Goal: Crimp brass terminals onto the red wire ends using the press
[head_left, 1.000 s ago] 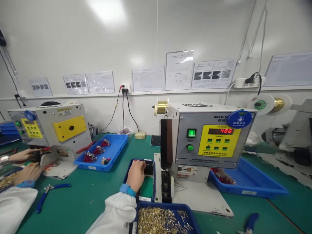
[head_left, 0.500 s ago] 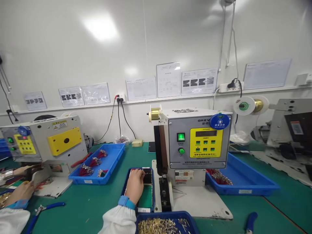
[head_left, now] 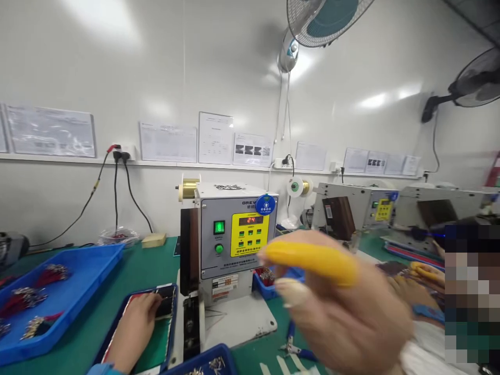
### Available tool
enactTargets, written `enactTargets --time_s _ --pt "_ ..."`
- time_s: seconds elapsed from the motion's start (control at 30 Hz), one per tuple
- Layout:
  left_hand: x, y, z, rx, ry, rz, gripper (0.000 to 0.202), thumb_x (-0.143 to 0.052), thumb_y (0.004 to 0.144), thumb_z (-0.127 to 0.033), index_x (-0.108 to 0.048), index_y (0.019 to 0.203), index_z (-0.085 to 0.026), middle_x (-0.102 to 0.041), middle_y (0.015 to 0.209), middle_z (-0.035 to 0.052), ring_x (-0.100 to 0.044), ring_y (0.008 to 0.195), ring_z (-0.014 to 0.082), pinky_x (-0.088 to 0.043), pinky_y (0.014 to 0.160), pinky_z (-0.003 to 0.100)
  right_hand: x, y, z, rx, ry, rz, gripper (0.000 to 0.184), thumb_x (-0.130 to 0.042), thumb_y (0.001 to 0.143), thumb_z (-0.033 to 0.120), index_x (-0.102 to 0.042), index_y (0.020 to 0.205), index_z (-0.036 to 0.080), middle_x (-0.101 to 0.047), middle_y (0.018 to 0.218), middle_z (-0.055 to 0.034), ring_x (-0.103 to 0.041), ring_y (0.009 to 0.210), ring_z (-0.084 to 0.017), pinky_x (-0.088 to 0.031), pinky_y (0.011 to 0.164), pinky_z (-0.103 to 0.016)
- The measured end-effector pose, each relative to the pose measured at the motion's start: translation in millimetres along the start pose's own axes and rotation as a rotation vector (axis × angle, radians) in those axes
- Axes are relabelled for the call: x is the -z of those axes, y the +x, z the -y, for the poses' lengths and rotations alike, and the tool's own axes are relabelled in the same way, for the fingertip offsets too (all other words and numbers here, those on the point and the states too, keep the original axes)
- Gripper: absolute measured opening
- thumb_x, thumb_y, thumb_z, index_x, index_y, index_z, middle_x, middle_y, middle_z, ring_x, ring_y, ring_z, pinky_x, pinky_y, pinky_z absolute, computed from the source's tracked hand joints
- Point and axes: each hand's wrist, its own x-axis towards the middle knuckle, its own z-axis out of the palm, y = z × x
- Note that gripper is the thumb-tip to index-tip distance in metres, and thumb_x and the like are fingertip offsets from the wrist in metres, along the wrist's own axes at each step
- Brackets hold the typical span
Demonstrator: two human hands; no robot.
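Note:
My left hand (head_left: 135, 325) reaches into a narrow dark-blue tray (head_left: 174, 312) with black and green lining. Its fingers are pinched together at the black part; what they hold is hidden. Close to the camera and blurred, my right hand (head_left: 344, 307) is raised, a yellow finger cot on its index finger. Thumb and index tip stand apart, and nothing shows between them. Behind it stands a grey GREWIN-type machine (head_left: 216, 208) with a lit display reading 24. Below is a dark-blue tray (head_left: 230, 359) of small gold and silver metal pieces.
A blue bin (head_left: 94, 265) with red wire bundles lies at left, another blue bin (head_left: 291, 273) behind the machine. Blue-handled pliers (head_left: 291, 341) rest beside the machine's base. A co-worker's hands (head_left: 417, 291) and similar machines (head_left: 347, 203) are at right.
The view has swung right and closer. My right hand has come up into view, and the machine's display now reads 24. My left hand stays in the narrow tray.

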Motion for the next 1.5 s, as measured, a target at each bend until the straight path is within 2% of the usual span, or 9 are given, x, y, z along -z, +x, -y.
enactTargets --time_s 0.13,0.23,0.37,0.47,0.53,0.67,0.9,1.0,1.5 --pt "1.1 -2.0 -7.8 0.007 0.015 -0.011 0.028 -0.043 0.09 -0.031 -0.068 0.084 -0.021 -0.069 0.09 0.0067 -0.061 0.089 0.0249 -0.046 0.079 0.036 -44.1 -7.4 -3.9 0.076 0.126 0.08 0.013 -0.054 0.093 0.02 -0.064 0.099 0.015 -0.069 0.086 -0.0062 -0.065 0.079 -0.016 -0.052 0.07 -0.027" --pt "3.0 -6.9 -19.1 0.0 0.041 -0.01 0.022 -0.046 0.09 -0.021 -0.067 0.082 -0.019 -0.067 0.088 0.0064 -0.06 0.088 0.0228 -0.045 0.079 0.034 -78.2 -14.7 -11.1 -0.041 0.236 0.376 0.02 -0.054 0.092 0.026 -0.066 0.08 0.016 -0.065 0.067 -0.0032 -0.06 0.062 -0.014 -0.046 0.057 -0.024" --pt "2.0 -11.3 -28.7 -0.03 0.083 -0.067 0.023 -0.044 0.091 -0.013 -0.063 0.081 -0.017 -0.064 0.083 0.006 -0.058 0.084 0.0213 -0.043 0.075 0.033 -116.0 -39.3 -41.5 -0.449 0.433 1.08 0.027 -0.064 0.078 0.018 -0.057 0.052 0.016 -0.048 0.045 0.0032 -0.042 0.04 -0.008 -0.025 0.036 -0.019" --pt "-0.7 -13.5 -32.5 -0.049 0.095 -0.109 0.023 -0.043 0.091 -0.009 -0.061 0.08 -0.018 -0.062 0.082 0.0054 -0.057 0.084 0.0211 -0.043 0.073 0.032 -143.8 -77.0 -74.2 -0.849 0.754 1.368 0.009 -0.068 0.074 0.023 -0.068 0.068 0.016 -0.062 0.059 -0.0004 -0.058 0.051 -0.012 -0.044 0.045 -0.018" --pt "-2.2 -14.7 -35.9 -0.063 0.082 -0.118 0.022 -0.043 0.092 -0.01 -0.06 0.081 -0.018 -0.06 0.083 0.005 -0.055 0.084 0.0206 -0.042 0.072 0.032 -159.4 -106.3 -91.8 -1.004 0.954 1.319 0.017 -0.073 0.071 0.031 -0.069 0.076 0.015 -0.067 0.067 -0.0031 -0.062 0.059 -0.012 -0.05 0.054 -0.021" --pt "-3.8 -15.5 -45.2 -0.108 0.04 -0.139 0.02 -0.041 0.094 -0.012 -0.057 0.083 -0.018 -0.059 0.086 0.005 -0.053 0.085 0.0202 -0.043 0.073 0.032 -179.6 -148.5 -105.9 -1.27 1.072 0.88 0.032 -0.075 0.073 0.044 -0.062 0.075 0.015 -0.069 0.071 -0.0045 -0.06 0.056 -0.009 -0.047 0.052 -0.019" --pt "-6.1 -16.6 -59.5 -0.173 -0.05 -0.187 0.016 -0.042 0.095 -0.013 -0.056 0.09 -0.019 -0.058 0.09 0.0047 -0.054 0.088 0.019 -0.045 0.077 0.032 -199.0 -160.1 -105.4 -1.481 1.069 0.387 0.026 -0.074 0.072 0.037 -0.061 0.077 0.016 -0.064 0.066 -0.0038 -0.056 0.052 -0.011 -0.043 0.044 -0.02" --pt "-6.2 -17.7 -63.4 -0.206 -0.066 -0.212 0.015 -0.043 0.096 -0.014 -0.056 0.091 -0.019 -0.058 0.091 0.0047 -0.054 0.088 0.0185 -0.046 0.077 0.031 -203.3 -161.9 -101.5 -1.45 1.09 0.34 0.027 -0.074 0.07 0.037 -0.061 0.079 0.015 -0.064 0.067 -0.0036 -0.055 0.05 -0.01 -0.043 0.043 -0.021" --pt "-5.7 -18.1 -65.3 -0.279 -0.044 -0.202 0.019 -0.042 0.096 -0.015 -0.06 0.092 -0.019 -0.062 0.09 0.0051 -0.056 0.088 0.0184 -0.048 0.076 0.03 -210.8 -160.2 -89.8 -1.326 0.882 0.375 0.027 -0.067 0.075 0.04 -0.054 0.067 0.018 -0.057 0.056 0.0025 -0.051 0.042 -0.01 -0.041 0.039 -0.022"
